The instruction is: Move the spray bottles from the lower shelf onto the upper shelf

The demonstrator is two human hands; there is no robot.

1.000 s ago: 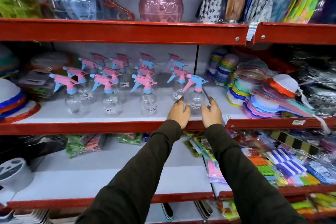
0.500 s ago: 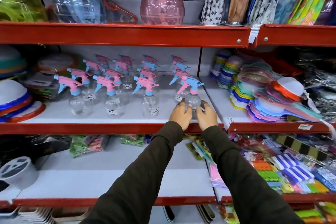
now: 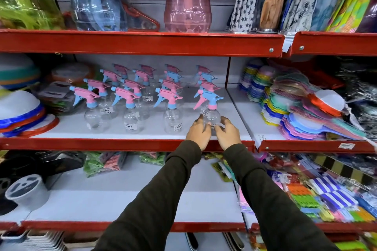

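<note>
Several clear spray bottles with pink and blue trigger heads stand in rows on the middle shelf. The front right bottle has a blue head and a pink trigger and stands upright on the shelf. My left hand presses against its lower left side. My right hand cups its lower right side with the fingers spread. Both hands hide the bottle's base. The shelf below shows a bare grey surface.
Tall plastic jugs and packaged goods stand on the top shelf. Stacked bowls sit left of the bottles, and coloured plastic paddles sit to the right. Packets fill the lower right shelf.
My hands have closed in from either side onto the front right bottle. The bottle has slid a little left and back, into line with the column behind it.
</note>
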